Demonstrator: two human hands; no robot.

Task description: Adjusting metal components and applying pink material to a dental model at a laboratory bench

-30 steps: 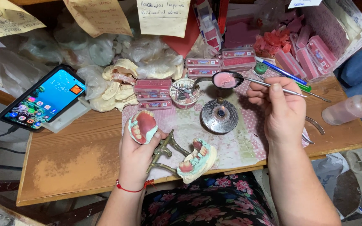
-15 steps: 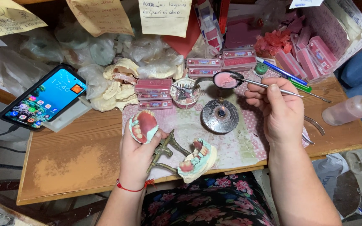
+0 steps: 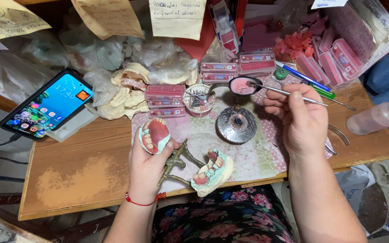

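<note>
Nearest us, a second denture model (image 3: 212, 173) sits on a brass hinged frame (image 3: 176, 162) at the table's near edge. Just left of it, the left hand (image 3: 147, 168) has its fingers curled around a denture with pink gums (image 3: 155, 135), teeth facing up. Further back, a round metal burner (image 3: 237, 124). The right hand (image 3: 300, 119) pinches a thin metal tool (image 3: 289, 93), its length running left and slightly away, tip in the little dish of pink wax (image 3: 244, 85), well right of and beyond the held denture.
</note>
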